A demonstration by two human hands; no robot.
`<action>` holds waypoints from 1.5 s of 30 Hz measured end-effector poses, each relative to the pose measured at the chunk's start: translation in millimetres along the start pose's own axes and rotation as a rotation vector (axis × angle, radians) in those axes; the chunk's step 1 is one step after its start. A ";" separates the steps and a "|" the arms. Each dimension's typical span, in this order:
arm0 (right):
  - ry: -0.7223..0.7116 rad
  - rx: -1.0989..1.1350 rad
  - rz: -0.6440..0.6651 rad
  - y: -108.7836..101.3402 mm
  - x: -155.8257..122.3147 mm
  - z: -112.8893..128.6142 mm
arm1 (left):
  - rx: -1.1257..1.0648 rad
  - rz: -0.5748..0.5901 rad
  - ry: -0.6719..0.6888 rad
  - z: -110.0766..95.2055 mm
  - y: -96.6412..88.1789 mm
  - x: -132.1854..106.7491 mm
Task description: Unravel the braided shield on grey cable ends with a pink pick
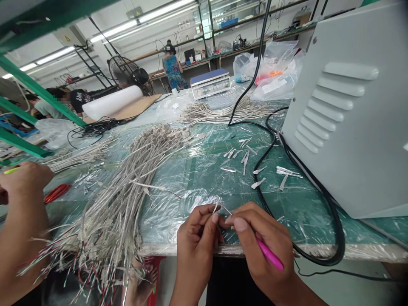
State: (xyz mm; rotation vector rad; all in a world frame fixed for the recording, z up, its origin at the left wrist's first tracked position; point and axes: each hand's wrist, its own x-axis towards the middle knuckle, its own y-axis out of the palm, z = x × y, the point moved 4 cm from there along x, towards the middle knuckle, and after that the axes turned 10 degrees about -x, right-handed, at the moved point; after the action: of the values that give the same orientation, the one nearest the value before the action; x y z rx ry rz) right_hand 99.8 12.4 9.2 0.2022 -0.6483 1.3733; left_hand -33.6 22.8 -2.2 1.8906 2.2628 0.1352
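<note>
My left hand [196, 238] is closed in a pinch on a thin silvery wire end [217, 205] at the table's front edge. My right hand [263, 238] is closed round a pink-handled tool [269, 254], whose fine metal tip [227, 210] touches the wire beside my left fingertips. The two hands meet thumb to thumb over the plastic-covered green table [197, 170]. A large bundle of silver cables [127, 191] with coloured cores lies to the left of my hands.
A grey metal machine housing [350, 110] stands at the right, with a black cable [331, 212] looping past it. Foil scraps [245, 159] lie scattered mid-table. Another person's arm [19, 212] rests at the left edge. A scale [210, 83], bags and further cable piles sit behind.
</note>
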 end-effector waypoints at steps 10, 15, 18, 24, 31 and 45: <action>0.109 -0.033 -0.041 5.8 3.9 -5.6 | -0.047 0.015 -0.009 -0.7 -1.1 0.6; 0.032 0.006 -0.046 -0.9 1.8 -1.0 | -0.080 0.024 -0.028 -0.9 1.2 0.3; -0.051 0.037 0.005 -2.1 1.1 4.0 | -0.090 0.021 -0.031 -1.3 1.7 0.1; -0.067 0.053 0.058 0.0 3.0 6.4 | -0.065 0.076 -0.072 1.3 -2.4 3.0; -0.041 0.051 0.068 2.2 3.7 5.5 | -0.079 0.024 -0.047 -0.8 0.8 0.9; -0.038 0.063 0.057 1.2 1.0 3.8 | -0.049 0.030 -0.031 -1.3 1.7 0.6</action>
State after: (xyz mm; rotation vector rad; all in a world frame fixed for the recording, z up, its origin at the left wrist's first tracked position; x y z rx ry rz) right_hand 97.5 11.6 12.5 0.2625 -0.6465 1.4488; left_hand -32.3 23.8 -0.6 1.8895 2.1907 0.1629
